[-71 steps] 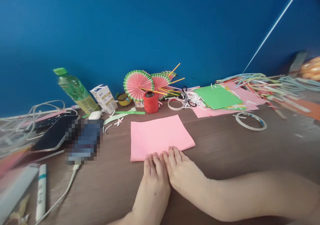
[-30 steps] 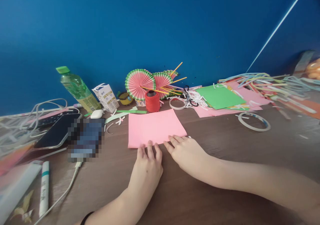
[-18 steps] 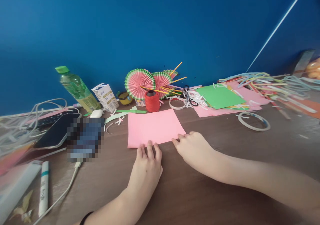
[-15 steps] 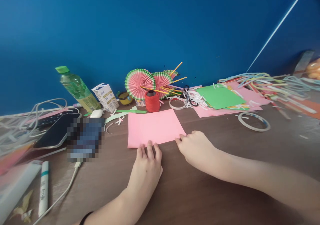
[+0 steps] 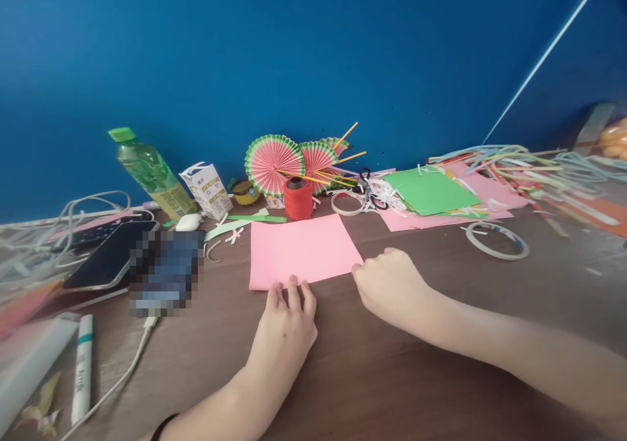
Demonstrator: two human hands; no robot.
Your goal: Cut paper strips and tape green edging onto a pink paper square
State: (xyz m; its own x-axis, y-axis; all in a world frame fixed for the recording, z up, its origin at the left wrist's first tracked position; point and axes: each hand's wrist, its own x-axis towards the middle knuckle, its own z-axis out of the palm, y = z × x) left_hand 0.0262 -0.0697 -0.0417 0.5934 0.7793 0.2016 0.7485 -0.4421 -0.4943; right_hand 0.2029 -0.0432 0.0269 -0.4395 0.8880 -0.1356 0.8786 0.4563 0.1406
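A folded pink paper sheet lies flat on the brown table in front of me. My left hand rests flat with its fingers stretched out, the fingertips pressing the sheet's near edge. My right hand is curled, its fingertips pinched at the sheet's near right corner. A red thread spool stands just behind the sheet, in front of pink and green paper fans.
At the left are a green bottle, a small carton, phones, cables and a white glue pen. Tape rings, green and pink sheets, paper scraps and coloured strips fill the right. A blue wall stands behind.
The sheet's near edge has moved away from me. My right hand slid right along that edge and curled at the corner. My left hand shifted left and stays flat on it.
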